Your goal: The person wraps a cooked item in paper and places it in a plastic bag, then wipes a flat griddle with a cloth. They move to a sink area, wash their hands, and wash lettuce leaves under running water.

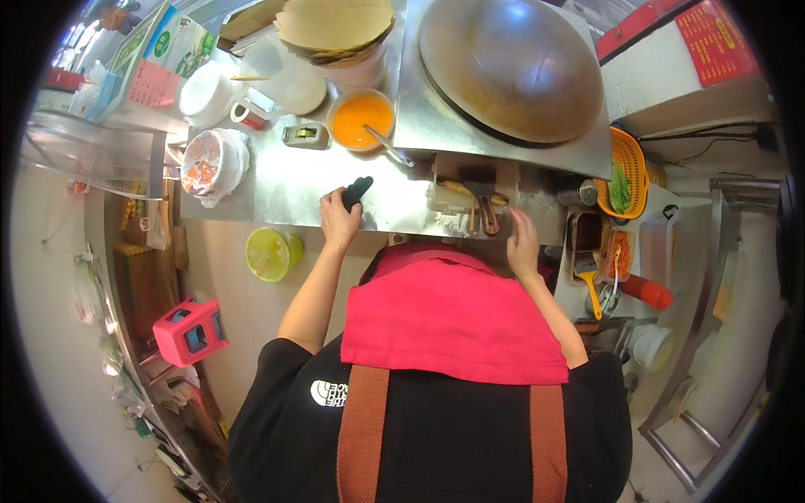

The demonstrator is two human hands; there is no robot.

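Observation:
My left hand [339, 217] rests at the front of the steel counter [277, 204] and grips a small black lobed object [356, 193], whose kind I cannot make out. To the right, my right hand [523, 245] has its fingers a little apart and holds nothing. It is beside a clear plastic container [443, 200] at the counter's front. A scraper with a wooden handle [487, 215] lies across that container, with wooden sticks [465, 187] next to it. Farther back on the counter stands a bowl of orange liquid, probably beaten egg [360, 119], with a spoon [387, 143] in it.
A large round griddle [512, 69] takes up the back right. Behind the bowl is a stack of brown paper [336, 25]. A tape dispenser [305, 134] and a bag-lined bin [210, 165] stand left. Rightward are an orange basket [632, 166], a sauce brush [588, 283] and a red bottle [644, 291].

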